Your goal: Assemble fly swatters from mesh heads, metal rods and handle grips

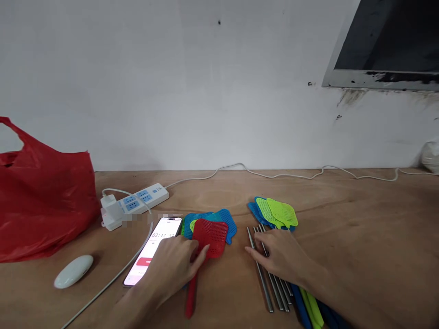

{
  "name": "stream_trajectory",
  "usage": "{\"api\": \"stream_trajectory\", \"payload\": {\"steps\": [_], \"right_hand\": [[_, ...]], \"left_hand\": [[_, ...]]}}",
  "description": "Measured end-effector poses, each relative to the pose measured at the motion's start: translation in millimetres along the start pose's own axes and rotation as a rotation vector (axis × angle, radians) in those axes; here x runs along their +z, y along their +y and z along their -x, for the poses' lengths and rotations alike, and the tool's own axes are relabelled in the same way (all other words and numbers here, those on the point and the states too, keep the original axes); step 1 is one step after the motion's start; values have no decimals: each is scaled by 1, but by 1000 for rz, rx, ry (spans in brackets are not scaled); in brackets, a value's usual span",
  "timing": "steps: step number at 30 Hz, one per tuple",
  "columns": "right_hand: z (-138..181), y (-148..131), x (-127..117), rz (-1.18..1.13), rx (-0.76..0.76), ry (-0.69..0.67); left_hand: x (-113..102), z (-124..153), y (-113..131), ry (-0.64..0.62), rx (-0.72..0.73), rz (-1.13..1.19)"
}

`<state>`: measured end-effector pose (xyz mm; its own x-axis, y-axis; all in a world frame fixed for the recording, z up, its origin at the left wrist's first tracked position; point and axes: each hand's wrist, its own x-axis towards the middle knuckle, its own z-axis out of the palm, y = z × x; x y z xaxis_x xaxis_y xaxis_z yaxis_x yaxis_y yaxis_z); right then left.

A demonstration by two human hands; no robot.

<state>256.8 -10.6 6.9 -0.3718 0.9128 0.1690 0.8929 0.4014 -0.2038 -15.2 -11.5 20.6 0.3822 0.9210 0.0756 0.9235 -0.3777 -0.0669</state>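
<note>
My left hand pinches the neck of a red fly swatter, whose mesh head lies on a pile of blue and green swatter heads; its red handle runs back toward me. My right hand rests with fingers stretched over several bare metal rods lying side by side. Just beyond the rods lie green and blue swatters, their handles passing under my right forearm.
A phone showing a timer lies left of my left hand, with a white cable beside it. A white power strip, a white oval object and a red plastic bag sit at left on the wooden table.
</note>
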Motion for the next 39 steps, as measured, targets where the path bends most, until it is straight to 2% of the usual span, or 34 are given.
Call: {"api": "stream_trajectory", "payload": {"steps": [4, 9, 13, 16, 19, 23, 27, 31, 34, 39], "right_hand": [[5, -6, 12, -26, 14, -58], [4, -8, 12, -14, 105, -88], [5, -10, 14, -11, 150, -70], [6, -8, 16, -88, 149, -3], [5, -3, 17, -299, 139, 88], [0, 6, 16, -966, 200, 148], [-4, 8, 11, -1350, 320, 160], [-6, 7, 0, -1825, 483, 234], [-6, 6, -4, -1924, 498, 204], [-1, 0, 1, -1820, 339, 24]], "left_hand": [[5, 2, -1, -27, 121, 6], [4, 5, 1, -79, 141, -3], [2, 8, 2, -92, 144, 72], [1, 9, 3, -98, 141, 159], [-1, 9, 6, -138, 146, 238], [0, 11, 10, -145, 267, 389], [4, 15, 13, -8, 365, 545], [8, 16, 16, 123, 317, 665], [11, 15, 17, 156, 275, 712], [16, 15, 17, 144, 277, 736]]}}
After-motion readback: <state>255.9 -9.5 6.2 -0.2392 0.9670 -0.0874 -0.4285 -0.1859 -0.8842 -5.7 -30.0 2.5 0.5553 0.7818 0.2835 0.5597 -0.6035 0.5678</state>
